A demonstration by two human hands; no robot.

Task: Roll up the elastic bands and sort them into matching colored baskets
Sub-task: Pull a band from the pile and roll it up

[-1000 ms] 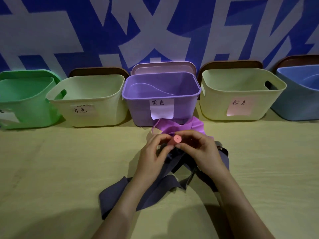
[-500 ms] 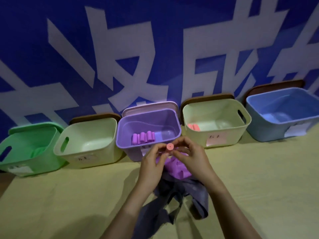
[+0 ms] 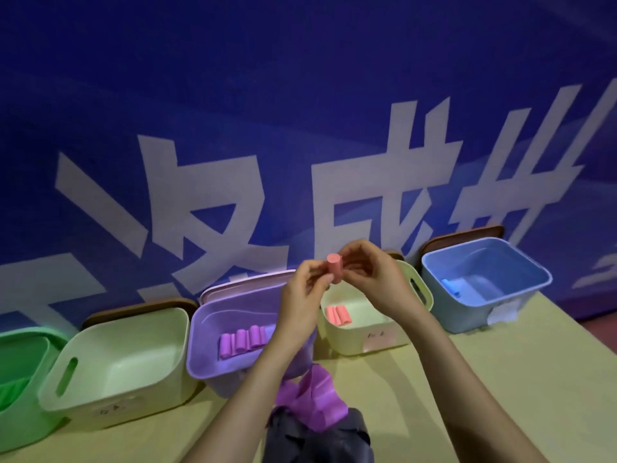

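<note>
A tightly rolled pink band (image 3: pixel 334 267) stands upright in the air, pinched between my left hand (image 3: pixel 302 295) and my right hand (image 3: pixel 374 279). It hovers over the near-left corner of the cream basket with a pink label (image 3: pixel 380 339), where two pink rolls (image 3: pixel 338 315) lie. The purple basket (image 3: pixel 213 355) to its left holds several purple rolls (image 3: pixel 242 339). On the table below my wrists lie a loose purple band (image 3: pixel 314 399) and a dark grey band (image 3: pixel 320 439).
Along the blue wall stand a green basket (image 3: pixel 20 396), an empty cream basket (image 3: pixel 110 389) and a blue basket (image 3: pixel 480 295) with a blue roll (image 3: pixel 450 286). The yellow tabletop (image 3: pixel 500 396) runs to a right edge beyond the blue basket.
Both hands have lifted the pink roll up and rightward, from above the loose bands to over the pink-labelled basket. The camera has tilted upward, so the basket interiors show.
</note>
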